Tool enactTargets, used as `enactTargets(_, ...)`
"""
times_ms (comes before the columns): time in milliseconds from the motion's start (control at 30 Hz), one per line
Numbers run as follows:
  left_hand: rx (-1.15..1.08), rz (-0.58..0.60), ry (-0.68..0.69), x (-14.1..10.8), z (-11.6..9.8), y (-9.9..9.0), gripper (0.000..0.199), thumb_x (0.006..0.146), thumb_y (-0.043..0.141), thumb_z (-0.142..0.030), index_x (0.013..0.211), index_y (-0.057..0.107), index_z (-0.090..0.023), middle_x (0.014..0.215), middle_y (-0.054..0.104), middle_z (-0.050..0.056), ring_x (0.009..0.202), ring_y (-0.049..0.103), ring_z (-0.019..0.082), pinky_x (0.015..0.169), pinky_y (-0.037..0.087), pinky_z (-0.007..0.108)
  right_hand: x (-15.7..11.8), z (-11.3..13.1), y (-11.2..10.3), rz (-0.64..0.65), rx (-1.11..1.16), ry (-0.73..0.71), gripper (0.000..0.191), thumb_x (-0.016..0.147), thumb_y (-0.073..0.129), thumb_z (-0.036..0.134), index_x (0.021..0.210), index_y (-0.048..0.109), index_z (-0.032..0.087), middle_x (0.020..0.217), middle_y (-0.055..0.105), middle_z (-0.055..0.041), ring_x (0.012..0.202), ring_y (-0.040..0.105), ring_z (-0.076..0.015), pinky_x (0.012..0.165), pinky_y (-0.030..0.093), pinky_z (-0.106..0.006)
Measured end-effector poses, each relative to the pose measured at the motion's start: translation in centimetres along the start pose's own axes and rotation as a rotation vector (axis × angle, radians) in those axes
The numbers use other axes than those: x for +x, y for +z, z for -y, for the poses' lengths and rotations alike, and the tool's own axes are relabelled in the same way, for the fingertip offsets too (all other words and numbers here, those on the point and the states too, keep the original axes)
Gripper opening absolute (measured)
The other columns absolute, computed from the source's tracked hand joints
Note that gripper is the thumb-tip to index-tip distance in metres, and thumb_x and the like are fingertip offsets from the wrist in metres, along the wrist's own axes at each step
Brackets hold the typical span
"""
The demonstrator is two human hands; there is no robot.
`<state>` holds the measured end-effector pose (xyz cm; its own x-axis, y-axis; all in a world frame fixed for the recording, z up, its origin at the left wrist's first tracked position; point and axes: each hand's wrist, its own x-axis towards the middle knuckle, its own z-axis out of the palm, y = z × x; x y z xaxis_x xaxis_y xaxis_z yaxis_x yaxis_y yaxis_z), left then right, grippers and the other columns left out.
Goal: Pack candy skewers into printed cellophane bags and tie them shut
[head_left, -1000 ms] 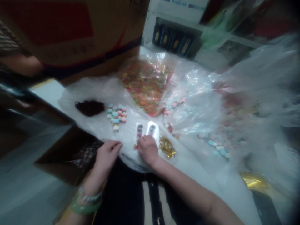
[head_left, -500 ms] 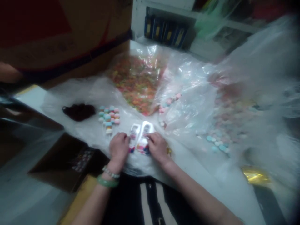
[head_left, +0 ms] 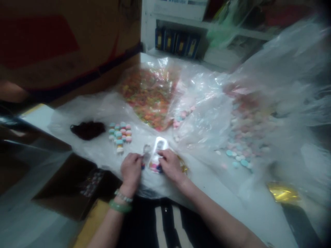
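My left hand [head_left: 131, 168], with a green bangle and a bead bracelet at its wrist, pinches the edge of a small clear packet [head_left: 146, 151]. The fingers of my right hand [head_left: 170, 164] are closed on the right side of a shiny packet [head_left: 158, 155] with a pink and blue lower end. Both packets lie side by side over white plastic sheeting. Candy skewers [head_left: 120, 134] in pastel colours rest in a cluster beyond my left hand. Gold ties [head_left: 184, 165] show just right of my right hand.
Behind is a clear bag of orange and green candies [head_left: 152, 96]. Pastel candies [head_left: 240, 151] spill from plastic at the right, above a gold packet [head_left: 283, 192]. A dark heap [head_left: 88, 130] lies left. An open box [head_left: 67, 186] stands lower left; a large carton [head_left: 72, 41] rises behind.
The left packet has tilted and its printed front is now less visible. Both hands stay beside the packets. The whole view has shifted slightly.
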<state>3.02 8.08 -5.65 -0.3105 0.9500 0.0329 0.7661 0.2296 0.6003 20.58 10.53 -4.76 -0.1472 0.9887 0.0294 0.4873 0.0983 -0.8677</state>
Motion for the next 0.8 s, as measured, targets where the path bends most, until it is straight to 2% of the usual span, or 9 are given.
enactTargets(100,-0.425,-0.086,-0.135,-0.1,-0.4,-0.8,0.015,0.081,0.061,-0.032,0.084,0.070,-0.020,0.089,0.068,0.004,0.088,0.062,0.021,0.081,0.048,0.032,0.0,0.4,-0.5,0.015,0.169,0.118,0.020,0.076,0.057,0.018,0.091,0.070,0.019,0.091,0.067,-0.0038,0.087,0.060,-0.0198,0.086,0.046,-0.034)
enactTargets(167,-0.749,-0.010,-0.287,-0.5,-1.4,-1.4,0.022,0.075,0.070,-0.037,0.088,0.071,-0.019,0.085,0.070,0.003,0.081,0.063,0.021,0.075,0.050,0.031,0.1,1.3,-0.5,0.079,0.416,0.226,0.019,0.074,0.064,0.027,0.091,0.067,0.019,0.086,0.066,-0.0014,0.081,0.060,-0.0178,0.079,0.047,-0.031)
enactTargets(233,-1.005,0.101,-0.423,-1.0,-2.6,-1.6,0.033,0.070,0.077,-0.041,0.090,0.072,-0.016,0.081,0.071,0.003,0.075,0.064,0.019,0.070,0.051,0.030,0.2,2.5,-0.2,0.185,0.672,0.314,0.027,0.070,0.070,0.035,0.091,0.064,0.019,0.080,0.063,0.0009,0.072,0.058,-0.0150,0.069,0.047,-0.027)
enactTargets(333,-1.168,0.164,-0.507,-2.1,-3.7,-1.2,0.044,0.062,0.085,-0.044,0.090,0.074,-0.013,0.084,0.073,0.006,0.078,0.066,0.020,0.073,0.052,0.029,-0.1,3.9,0.5,0.270,0.820,0.367,0.030,0.066,0.073,0.039,0.085,0.064,0.018,0.070,0.060,0.0025,0.061,0.052,-0.0118,0.060,0.043,-0.024)
enactTargets(433,-1.201,0.214,-0.524,-2.9,-3.4,-0.3,0.049,0.060,0.085,-0.048,0.091,0.075,-0.011,0.090,0.075,0.011,0.083,0.067,0.022,0.076,0.052,0.031,-0.4,4.1,1.1,0.240,0.811,0.387,0.025,0.065,0.071,0.037,0.078,0.066,0.017,0.066,0.059,0.0017,0.060,0.052,-0.0123,0.059,0.043,-0.024)
enactTargets(533,-1.095,0.235,-0.522,-3.0,-2.0,0.2,0.047,0.067,0.080,-0.052,0.089,0.076,-0.010,0.090,0.074,0.013,0.078,0.066,0.022,0.067,0.052,0.029,0.0,3.0,1.1,0.145,0.645,0.378,0.021,0.068,0.065,0.036,0.076,0.066,0.017,0.063,0.057,0.0022,0.059,0.051,-0.0131,0.058,0.042,-0.025)
enactTargets(633,-0.997,0.114,-0.549,-2.8,-0.9,-0.5,0.036,0.069,0.079,-0.042,0.089,0.076,-0.012,0.081,0.073,0.008,0.068,0.064,0.017,0.056,0.048,0.023,1.0,1.5,0.4,0.079,0.347,0.337,0.016,0.075,0.059,0.032,0.075,0.065,0.017,0.063,0.054,0.0018,0.061,0.050,-0.0149,0.059,0.040,-0.026)
enactTargets(700,-1.066,0.102,-0.621,-2.8,-0.4,-1.7,0.029,0.068,0.080,-0.028,0.092,0.075,-0.012,0.073,0.070,0.005,0.060,0.062,0.014,0.053,0.049,0.021,1.6,0.9,-0.3,0.039,0.068,0.238,0.018,0.078,0.060,0.028,0.090,0.067,0.018,0.078,0.062,-0.0026,0.075,0.057,-0.0196,0.067,0.043,-0.028)
enactTargets(800,-1.269,0.176,-0.801,-3.5,0.3,-3.9,0.023,0.066,0.076,-0.011,0.088,0.070,-0.011,0.065,0.066,0.003,0.052,0.061,0.014,0.051,0.052,0.025,2.0,0.7,-0.9,-0.089,-0.410,0.027,0.039,0.082,0.058,0.021,0.121,0.060,0.015,0.115,0.063,-0.0131,0.107,0.055,-0.0277,0.084,0.045,-0.034)
